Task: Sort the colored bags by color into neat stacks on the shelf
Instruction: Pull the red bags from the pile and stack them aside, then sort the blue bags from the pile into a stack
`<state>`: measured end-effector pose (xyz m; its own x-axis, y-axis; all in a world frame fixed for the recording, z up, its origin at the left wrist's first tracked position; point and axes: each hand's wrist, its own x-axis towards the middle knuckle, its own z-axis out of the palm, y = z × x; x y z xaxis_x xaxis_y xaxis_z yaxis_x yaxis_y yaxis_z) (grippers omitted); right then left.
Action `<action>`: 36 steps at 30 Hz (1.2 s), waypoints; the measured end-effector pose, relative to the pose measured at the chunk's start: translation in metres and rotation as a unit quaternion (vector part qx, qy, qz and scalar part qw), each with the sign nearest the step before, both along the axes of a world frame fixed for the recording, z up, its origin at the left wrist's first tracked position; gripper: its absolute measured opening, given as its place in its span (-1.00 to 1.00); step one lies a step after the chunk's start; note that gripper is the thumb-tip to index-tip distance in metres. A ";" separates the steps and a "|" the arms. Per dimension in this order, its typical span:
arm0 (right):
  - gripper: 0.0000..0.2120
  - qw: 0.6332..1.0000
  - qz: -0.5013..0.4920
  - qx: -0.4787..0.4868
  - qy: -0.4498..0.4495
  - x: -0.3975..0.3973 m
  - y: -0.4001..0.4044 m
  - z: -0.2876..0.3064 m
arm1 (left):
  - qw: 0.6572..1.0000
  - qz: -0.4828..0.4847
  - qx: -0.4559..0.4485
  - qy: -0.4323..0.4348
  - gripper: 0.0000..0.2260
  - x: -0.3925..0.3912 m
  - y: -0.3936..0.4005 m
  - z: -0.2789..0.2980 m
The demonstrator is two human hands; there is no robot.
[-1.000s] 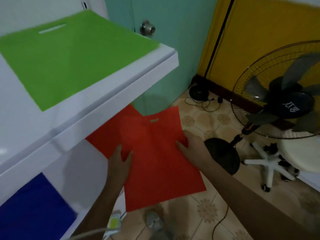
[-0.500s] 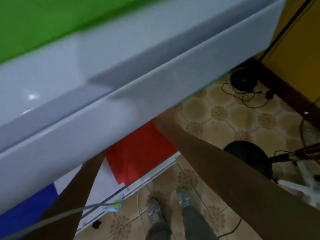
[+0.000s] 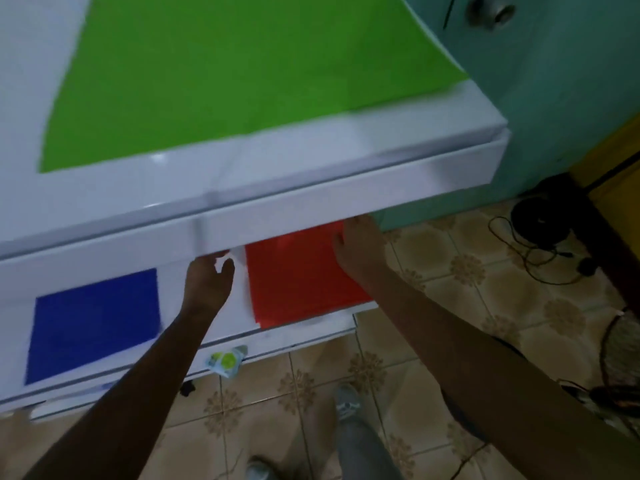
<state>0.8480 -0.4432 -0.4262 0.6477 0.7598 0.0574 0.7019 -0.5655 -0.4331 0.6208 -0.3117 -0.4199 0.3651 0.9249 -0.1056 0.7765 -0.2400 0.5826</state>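
Colored bags sit on two shelf levels. Blue bag [image 3: 93, 323] lies flat far left on the lower shelf [image 3: 207, 327], nothing touching it. Green bag [image 3: 242, 74] lies flat on the upper shelf [image 3: 311, 161], covering most of it, its near edge short of the shelf's front lip. Left hand [image 3: 207, 282] hovers over bare white shelf between blue bag and red bag [image 3: 298, 282], palm down, thumb spread toward the red bag; fingertips tuck under the upper shelf's front edge, so how they lie can't be told, but the hand looks relaxed and grips nothing visible. Red bag lies flat at the right end of the lower shelf, its near edge reaching close to the shelf's front. Right hand [image 3: 360, 247] rests on the red bag's right edge, palm down, fingers straight and roughly together, tips hidden under the upper shelf. Whether it presses or only touches is unclear through motion blur. Below: tiled floor [image 3: 467, 306], grey shoes [image 3: 346, 403], small green-and-white packet [image 3: 225, 360] at the shelf's base. Far right: teal door [image 3: 554, 98] with round knob [image 3: 491, 10], black cable [image 3: 540, 251] on the floor.
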 end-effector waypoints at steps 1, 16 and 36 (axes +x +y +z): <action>-0.78 1.000 0.024 0.010 -0.001 -0.014 -0.003 0.012 | 1.000 0.002 -0.001 -0.027 -0.79 -0.020 -0.007 0.013; -0.79 0.891 0.423 0.135 0.092 -0.370 0.004 0.233 | 0.984 0.118 0.075 -0.113 -0.71 -0.418 -0.095 0.193; -0.56 0.935 0.341 0.079 0.053 -0.510 0.335 0.387 | 0.945 0.153 0.253 -0.137 -0.86 -0.552 0.168 0.393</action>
<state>0.3378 -0.1077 -0.0389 0.0247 0.9856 0.1671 0.8245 0.0744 -0.5609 0.0687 -0.1434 -0.0270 0.0213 0.8984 0.4387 0.6921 -0.3299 0.6420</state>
